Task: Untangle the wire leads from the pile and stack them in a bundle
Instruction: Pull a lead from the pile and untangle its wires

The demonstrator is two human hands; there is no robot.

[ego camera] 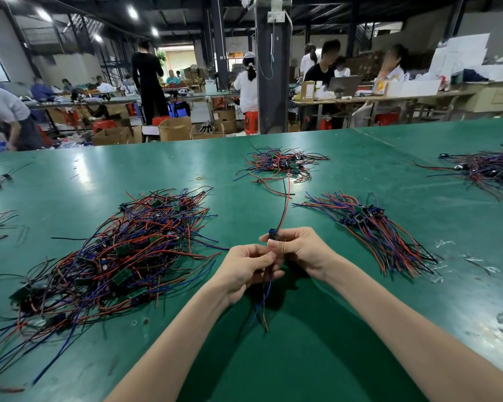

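left fingers (262,257): curled, pinching my lead's near tails
right fingers (288,235): curled, pinching its small blue module
lead (283,213): held just over the desk (331,343), centre near, between pile (122,256) and bundle (372,230)
handling: I judge light, floppy, slightly slick; module is the only stiff part, so I'd grip there
axis: near-far; red/black pair points far into far heap (279,165), maybe snagged, can't tell; blue/red tails hang near
pile: tangled, left
bundle: right, modules at far end
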